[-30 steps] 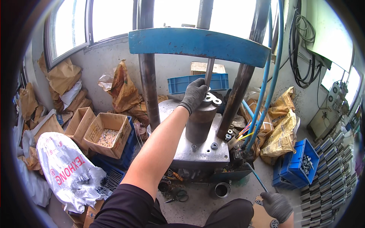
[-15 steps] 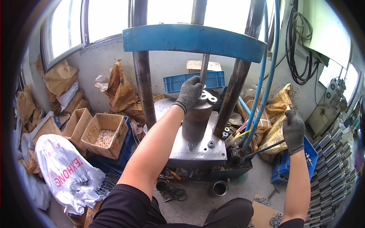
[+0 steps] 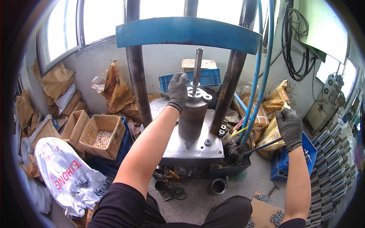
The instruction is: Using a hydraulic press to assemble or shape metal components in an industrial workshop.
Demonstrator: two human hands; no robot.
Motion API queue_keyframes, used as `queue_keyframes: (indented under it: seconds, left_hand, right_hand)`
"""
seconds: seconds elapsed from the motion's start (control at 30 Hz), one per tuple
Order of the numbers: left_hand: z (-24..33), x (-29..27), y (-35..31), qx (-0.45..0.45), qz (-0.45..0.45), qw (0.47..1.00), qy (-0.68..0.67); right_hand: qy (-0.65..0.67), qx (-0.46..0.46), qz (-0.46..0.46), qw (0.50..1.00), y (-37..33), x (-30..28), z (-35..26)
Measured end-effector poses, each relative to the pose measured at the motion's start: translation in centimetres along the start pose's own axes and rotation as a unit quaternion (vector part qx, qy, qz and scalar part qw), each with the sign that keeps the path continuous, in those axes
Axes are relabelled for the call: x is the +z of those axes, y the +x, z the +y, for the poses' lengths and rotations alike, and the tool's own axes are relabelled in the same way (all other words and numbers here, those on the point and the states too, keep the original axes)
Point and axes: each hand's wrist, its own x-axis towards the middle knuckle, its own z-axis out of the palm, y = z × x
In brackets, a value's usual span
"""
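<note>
My left hand (image 3: 177,91), in a dark grey glove, is raised just left of an upright metal rod (image 3: 197,68). Its fingers point up, apart from the rod and with nothing visible in them. The rod stands in a pale flat metal part with round openings (image 3: 205,96), on top of a dark steel cylinder (image 3: 191,123). A blue crossbar (image 3: 186,33) spans above the rod's upper end. On the right, my gloved right hand (image 3: 289,129) is closed round the end of a dark lever (image 3: 263,147); the palm side is hidden.
Thick steel columns (image 3: 137,83) and blue hoses (image 3: 251,110) flank the steel base plate (image 3: 171,152). Cardboard boxes (image 3: 114,146) and a white sack (image 3: 62,171) lie left. Blue bins (image 3: 283,165) and stacked metal tubes (image 3: 329,167) stand right. A metal cup (image 3: 219,186) sits on the floor.
My left hand has come off the rod and moved left. The rod's top, which met the crossbar, now shows just below it. My right hand stays at the lever; the view has shifted slightly.
</note>
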Motion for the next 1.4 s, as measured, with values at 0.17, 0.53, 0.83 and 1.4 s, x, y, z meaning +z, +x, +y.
queue_keyframes:
  seconds: [0.17,0.53,0.83,1.4]
  left_hand:
    - [2.5,0.7,-1.9,-0.026,-0.181,0.983,-0.02]
    - [-3.0,-8.1,-15.5,0.191,-0.109,0.972,0.087]
    - [-10.1,-11.2,-19.9,0.096,-0.324,0.816,0.47]
    - [-4.5,-13.3,-20.8,-0.096,-0.214,0.965,0.12]
  right_hand:
    - [-0.02,0.035,-0.025,0.999,-0.1,-0.6,-0.2]
    - [-0.011,0.037,-0.013,0.999,-0.2,0.5,0.8]
    - [-0.046,0.055,-0.044,0.996,-0.8,-0.4,-0.1]
    - [0.041,-0.243,-0.12,0.962,-17.4,-8.8,-11.8]
